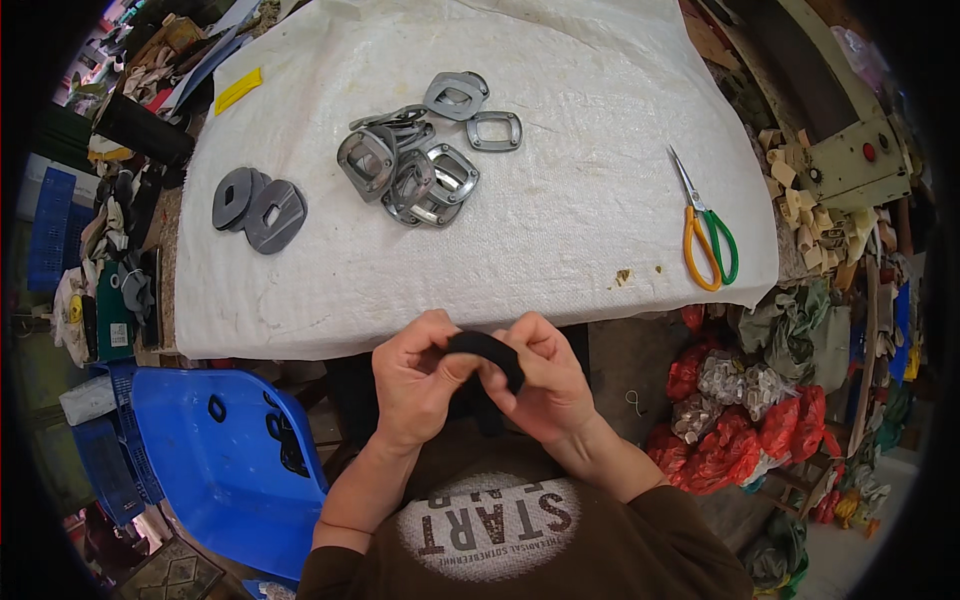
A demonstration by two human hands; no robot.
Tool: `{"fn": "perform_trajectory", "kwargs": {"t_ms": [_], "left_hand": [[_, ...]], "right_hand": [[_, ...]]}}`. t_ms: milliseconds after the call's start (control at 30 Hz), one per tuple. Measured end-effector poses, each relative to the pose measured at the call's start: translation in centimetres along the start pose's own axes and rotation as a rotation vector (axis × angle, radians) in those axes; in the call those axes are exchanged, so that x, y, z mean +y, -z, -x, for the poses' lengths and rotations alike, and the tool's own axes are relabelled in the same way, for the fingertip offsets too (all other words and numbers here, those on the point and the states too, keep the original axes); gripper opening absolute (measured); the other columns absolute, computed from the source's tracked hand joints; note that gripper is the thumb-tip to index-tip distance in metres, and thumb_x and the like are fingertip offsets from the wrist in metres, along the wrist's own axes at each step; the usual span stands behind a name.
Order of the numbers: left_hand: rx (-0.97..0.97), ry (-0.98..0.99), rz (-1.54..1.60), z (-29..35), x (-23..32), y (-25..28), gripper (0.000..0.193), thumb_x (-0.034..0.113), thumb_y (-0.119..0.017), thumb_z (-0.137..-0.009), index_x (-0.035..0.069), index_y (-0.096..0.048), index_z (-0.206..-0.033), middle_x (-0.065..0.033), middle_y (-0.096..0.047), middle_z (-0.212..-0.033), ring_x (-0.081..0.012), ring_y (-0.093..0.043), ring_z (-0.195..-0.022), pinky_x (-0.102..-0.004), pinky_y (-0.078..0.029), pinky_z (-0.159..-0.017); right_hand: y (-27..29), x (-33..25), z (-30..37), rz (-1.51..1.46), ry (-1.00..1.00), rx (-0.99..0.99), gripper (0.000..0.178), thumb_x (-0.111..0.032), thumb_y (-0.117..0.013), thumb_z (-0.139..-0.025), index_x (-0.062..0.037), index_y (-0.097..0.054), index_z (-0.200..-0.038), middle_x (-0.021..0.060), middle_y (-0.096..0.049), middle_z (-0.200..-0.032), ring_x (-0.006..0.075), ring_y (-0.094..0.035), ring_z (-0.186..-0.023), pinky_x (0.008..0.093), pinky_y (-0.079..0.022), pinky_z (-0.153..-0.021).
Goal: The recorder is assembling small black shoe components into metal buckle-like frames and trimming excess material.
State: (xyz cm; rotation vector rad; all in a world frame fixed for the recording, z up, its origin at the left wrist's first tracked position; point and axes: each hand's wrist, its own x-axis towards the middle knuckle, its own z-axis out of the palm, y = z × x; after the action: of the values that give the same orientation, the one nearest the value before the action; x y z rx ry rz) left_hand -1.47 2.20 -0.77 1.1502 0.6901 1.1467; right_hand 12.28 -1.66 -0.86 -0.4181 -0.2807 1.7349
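Observation:
Between my two hands, in front of the table's near edge, is a curved black band-like piece (487, 347), bent into an arch; its exact kind I cannot make out. My left hand (415, 375) pinches its left end between thumb and fingers. The right end is gripped by my right hand (545, 380), fingers curled in. Beyond them on the white-covered table (560, 245) lies a pile of metal buckle frames (410, 165), rounded squares with open centres. Several grey rounded pieces with square holes (275, 216) overlap to their left.
Scissors (705, 235) with orange and green handles lie at the table's right. A yellow packet (238, 90) is at the far left. A blue tub (215, 450) with black rings stands at lower left. Red plastic bags (715, 445) crowd the lower right, below a green-grey machine (860, 165).

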Motion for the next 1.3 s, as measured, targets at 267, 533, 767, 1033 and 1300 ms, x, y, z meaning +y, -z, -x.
{"fn": "perform_trajectory", "kwargs": {"t_ms": [267,533,767,1033,1300], "left_hand": [[-0.074,0.112,0.106,-0.5,1.1,0.2,0.016,0.010,-0.062,-0.082,-0.003,-0.053,-0.082,-0.0059,-0.055,-0.072,-0.0136,-0.057,-0.060,-0.0227,-0.044,-0.055],[-0.039,0.108,-0.100,-0.1,0.7,1.1,0.018,0.014,-0.063,-0.081,-0.002,-0.056,-0.079,-0.0032,-0.054,-0.071,-0.0082,-0.050,-0.059,-0.0201,-0.038,-0.052],[-0.002,-0.031,-0.257,-0.1,1.3,0.3,0.019,0.018,-0.067,-0.078,0.000,-0.060,-0.078,-0.0023,-0.053,-0.068,-0.0066,-0.043,-0.058,-0.0206,-0.034,-0.051],[-0.082,-0.202,-0.361,-0.5,1.3,0.1,0.017,0.018,-0.068,-0.075,0.003,-0.062,-0.079,-0.0031,-0.055,-0.063,-0.0121,-0.046,-0.057,-0.0231,-0.036,-0.052],[-0.116,-0.084,-0.375,-1.0,1.8,0.4,0.017,0.019,-0.069,-0.074,0.004,-0.063,-0.079,-0.0028,-0.054,-0.064,-0.0125,-0.047,-0.057,-0.0235,-0.037,-0.052]], "right_hand": [[-0.2,-1.0,-0.4,0.243,0.041,-0.038,0.020,-0.021,-0.045,-0.091,-0.0013,-0.046,-0.095,0.0158,-0.057,-0.082,0.0226,-0.056,-0.069,0.0293,-0.047,-0.063],[-0.3,-1.2,0.0,0.461,0.089,-0.070,0.015,-0.017,-0.049,-0.090,-0.0015,-0.046,-0.092,0.0112,-0.057,-0.082,0.0172,-0.056,-0.074,0.0299,-0.047,-0.073],[-0.7,-0.9,0.0,0.210,-0.050,0.075,0.015,-0.015,-0.054,-0.087,-0.0011,-0.048,-0.086,0.0093,-0.056,-0.077,0.0157,-0.053,-0.069,0.0285,-0.043,-0.065],[0.6,-1.2,0.0,0.060,-0.157,-0.067,0.015,-0.014,-0.054,-0.086,-0.0010,-0.049,-0.086,0.0101,-0.056,-0.075,0.0164,-0.054,-0.063,0.0267,-0.044,-0.060],[-1.2,-2.6,-0.4,0.222,-0.112,0.064,0.014,-0.015,-0.053,-0.088,-0.0017,-0.048,-0.086,0.0096,-0.056,-0.078,0.0151,-0.056,-0.067,0.0270,-0.046,-0.064]]}}
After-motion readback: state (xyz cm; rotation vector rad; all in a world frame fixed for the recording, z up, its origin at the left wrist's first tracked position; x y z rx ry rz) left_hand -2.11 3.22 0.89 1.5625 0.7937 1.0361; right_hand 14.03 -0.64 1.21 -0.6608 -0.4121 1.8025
